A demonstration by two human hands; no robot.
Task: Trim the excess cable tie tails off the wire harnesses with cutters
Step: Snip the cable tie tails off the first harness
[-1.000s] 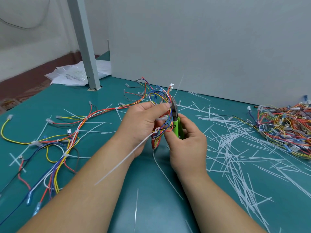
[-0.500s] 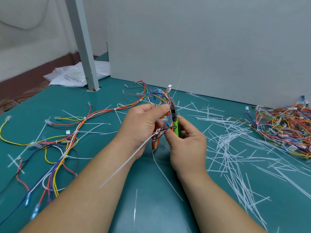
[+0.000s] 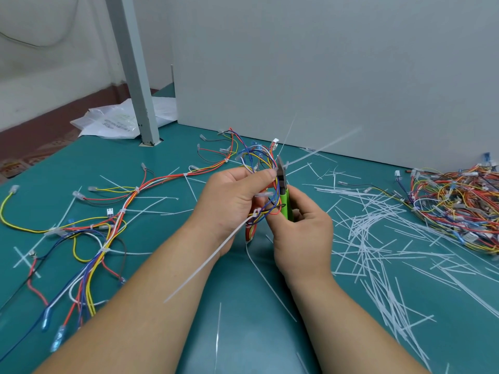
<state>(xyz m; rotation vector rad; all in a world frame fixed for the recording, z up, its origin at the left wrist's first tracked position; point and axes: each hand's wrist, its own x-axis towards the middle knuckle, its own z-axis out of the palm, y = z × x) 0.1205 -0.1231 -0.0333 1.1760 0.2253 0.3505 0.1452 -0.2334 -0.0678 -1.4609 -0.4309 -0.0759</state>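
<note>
My left hand [image 3: 232, 201] grips a bundle of coloured wires, the wire harness [image 3: 259, 163], held up above the teal table [image 3: 189, 306]. My right hand [image 3: 299, 233] holds green-handled cutters [image 3: 285, 201], whose jaws [image 3: 280, 168] point up beside the bundle, just right of my left thumb. A blurred white tie tail [image 3: 324, 147] streaks up to the right from the jaws. Another long white tie tail [image 3: 208, 260] hangs from the harness down to the left, over my left forearm.
The harness trails left across the table [image 3: 108, 228]. A heap of other harnesses [image 3: 456, 203] lies at the right edge. Cut white tails [image 3: 378, 238] litter the right half. A grey post [image 3: 135, 76], a plastic bag [image 3: 118, 122] and a grey panel [image 3: 324, 76] stand behind.
A white tie tail now streaks away up and to the right from the cutter jaws, blurred by motion. Both hands stay almost where they were.
</note>
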